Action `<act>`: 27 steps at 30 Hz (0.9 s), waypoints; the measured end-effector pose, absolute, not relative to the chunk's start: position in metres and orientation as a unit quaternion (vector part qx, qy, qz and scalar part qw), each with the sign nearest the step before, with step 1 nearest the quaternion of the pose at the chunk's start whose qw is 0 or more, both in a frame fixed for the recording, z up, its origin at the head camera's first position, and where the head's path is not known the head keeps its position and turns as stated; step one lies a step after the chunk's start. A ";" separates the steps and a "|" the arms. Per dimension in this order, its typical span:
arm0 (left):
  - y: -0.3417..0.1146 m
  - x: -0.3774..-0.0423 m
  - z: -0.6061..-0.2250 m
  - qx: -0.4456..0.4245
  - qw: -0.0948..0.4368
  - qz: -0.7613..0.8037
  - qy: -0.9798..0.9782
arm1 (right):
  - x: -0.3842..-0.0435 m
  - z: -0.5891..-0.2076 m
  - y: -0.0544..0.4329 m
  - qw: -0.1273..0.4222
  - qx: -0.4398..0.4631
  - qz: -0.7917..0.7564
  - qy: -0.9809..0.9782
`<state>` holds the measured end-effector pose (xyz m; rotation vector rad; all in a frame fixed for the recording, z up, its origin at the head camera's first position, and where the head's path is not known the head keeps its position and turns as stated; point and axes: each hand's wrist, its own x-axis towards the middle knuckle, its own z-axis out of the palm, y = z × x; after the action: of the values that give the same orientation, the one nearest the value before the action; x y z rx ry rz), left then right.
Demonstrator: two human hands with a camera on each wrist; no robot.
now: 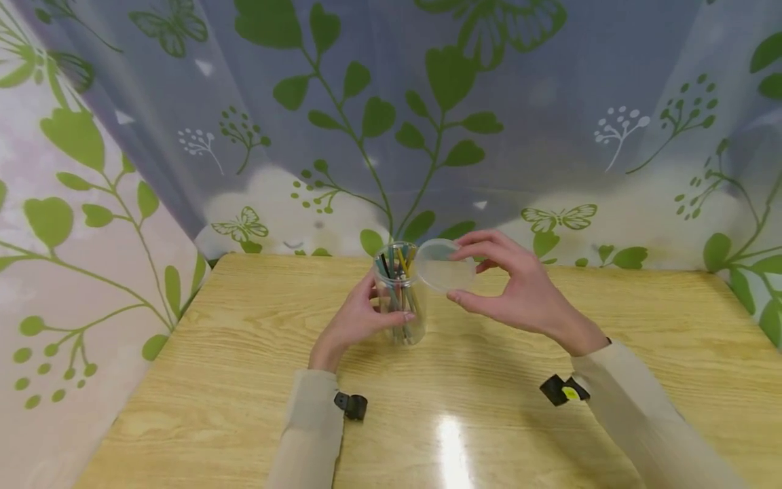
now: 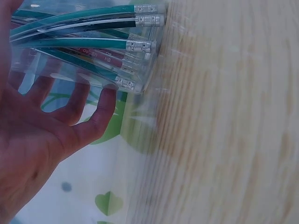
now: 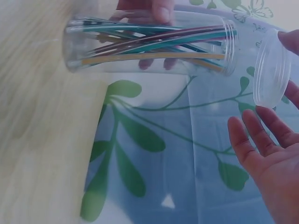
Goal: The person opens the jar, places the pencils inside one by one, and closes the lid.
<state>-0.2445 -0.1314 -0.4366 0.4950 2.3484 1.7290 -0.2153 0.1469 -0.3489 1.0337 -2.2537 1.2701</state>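
A clear plastic jar (image 1: 417,326) stands upright on the wooden table, its mouth uncovered. Several pencils (image 3: 154,56) in teal, dark red, yellow and black lean inside it. My left hand (image 1: 354,316) grips the jar from the left, thumb across the front and fingers behind. In the left wrist view, metal ferrules (image 2: 140,45) show at the pencils' lower ends. Between thumb and fingers my right hand (image 1: 519,282) pinches a translucent round lid (image 1: 444,266) by its edge. The lid is tilted, just right of the jar's rim; the right wrist view shows a gap between them.
The wood-grain table (image 1: 232,380) reaches back to a blue-grey curtain (image 1: 537,122) printed with green leaves and butterflies. At the left hangs a pale patterned cloth (image 1: 73,272). Small black devices sit on both sleeves (image 1: 635,401).
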 end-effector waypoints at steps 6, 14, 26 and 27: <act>-0.132 -0.246 -0.437 0.175 0.090 0.586 0.786 | -0.228 -0.338 0.125 0.160 0.372 0.446 -0.798; -0.133 -0.244 -0.435 0.175 0.100 0.586 0.785 | -0.238 -0.337 0.106 0.115 0.363 0.436 -0.815; -0.134 -0.244 -0.436 0.172 0.107 0.594 0.778 | -0.245 -0.344 0.099 0.098 0.360 0.438 -0.818; -0.134 -0.244 -0.436 0.172 0.108 0.595 0.778 | -0.245 -0.345 0.098 0.097 0.360 0.436 -0.819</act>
<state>-0.2445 -0.1340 -0.4361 0.5048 2.2898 1.7496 -0.2448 0.0982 -0.3448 1.0675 -2.4262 1.2900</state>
